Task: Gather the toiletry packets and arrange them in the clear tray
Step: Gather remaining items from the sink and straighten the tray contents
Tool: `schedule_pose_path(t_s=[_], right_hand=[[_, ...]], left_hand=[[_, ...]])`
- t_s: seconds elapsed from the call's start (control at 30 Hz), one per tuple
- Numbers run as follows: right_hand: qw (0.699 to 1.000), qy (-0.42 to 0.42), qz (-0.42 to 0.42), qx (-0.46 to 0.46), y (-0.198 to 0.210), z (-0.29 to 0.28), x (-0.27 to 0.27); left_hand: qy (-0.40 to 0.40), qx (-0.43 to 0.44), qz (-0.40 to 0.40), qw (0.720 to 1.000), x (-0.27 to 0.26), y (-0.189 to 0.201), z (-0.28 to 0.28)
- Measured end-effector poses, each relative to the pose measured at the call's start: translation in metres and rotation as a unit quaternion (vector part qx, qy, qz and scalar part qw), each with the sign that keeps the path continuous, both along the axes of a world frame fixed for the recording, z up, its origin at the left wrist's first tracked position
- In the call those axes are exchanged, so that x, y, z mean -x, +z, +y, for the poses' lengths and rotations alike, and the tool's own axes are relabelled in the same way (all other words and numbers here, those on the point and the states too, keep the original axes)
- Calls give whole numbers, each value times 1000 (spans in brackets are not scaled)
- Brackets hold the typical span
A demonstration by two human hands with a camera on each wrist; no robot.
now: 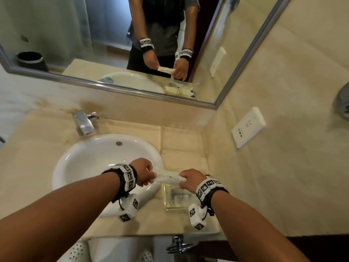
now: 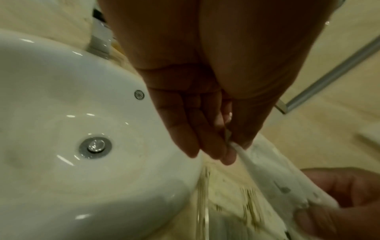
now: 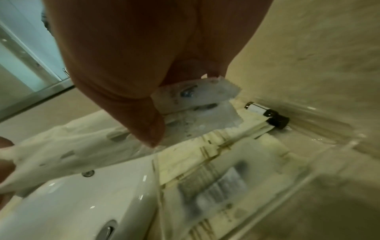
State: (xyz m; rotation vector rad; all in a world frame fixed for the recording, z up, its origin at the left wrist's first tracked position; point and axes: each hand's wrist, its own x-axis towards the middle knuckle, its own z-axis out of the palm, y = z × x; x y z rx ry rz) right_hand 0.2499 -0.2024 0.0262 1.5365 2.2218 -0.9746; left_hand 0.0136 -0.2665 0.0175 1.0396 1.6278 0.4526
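A white sink (image 1: 90,159) is set in the beige table (image 1: 28,167), a chrome faucet (image 1: 84,122) behind it. A framed mirror (image 1: 56,35) hangs above; a white wall outlet (image 1: 248,127) sits to the right.

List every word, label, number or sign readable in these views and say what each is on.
None can be read as text.
White packet held between the left hand and right hand: dark marks, too blurred.
Packets in the clear tray: printed blocks and gold lines, too blurred.
Small tube at the tray's far end: no legible label.
Wall socket plate: a faint mark, unreadable.
Wrist bands: black-and-white coded squares, no letters.
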Motion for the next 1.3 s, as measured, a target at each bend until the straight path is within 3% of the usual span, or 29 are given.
schedule_pose_path(t_s=[0.4, 0.57, 0.8, 0.97, 1.1, 1.2, 1.3], right_hand=[[979, 101, -177, 3, -57, -7, -63], [964, 137, -228, -20, -74, -5, -70], [975, 121, -185, -24, -82, 4, -83], [981, 62, -164, -89, -75, 5, -91], [967, 52, -188, -162, -76, 0, -96], [979, -16, -160, -129, -87, -11, -100], [986, -82, -94, -106, -98, -21, -105]], left_hand=[[-83, 57, 37, 994, -82, -67, -5], [-145, 67, 132, 978, -92, -77, -3], [-240, 15, 290, 926, -92, -77, 9], [-270, -37, 267, 924, -102, -71, 19], [-356, -49, 288, 888, -125, -69, 23], [-410, -57, 312, 855, -134, -75, 23], [-415, -72, 326, 846, -134, -82, 20]])
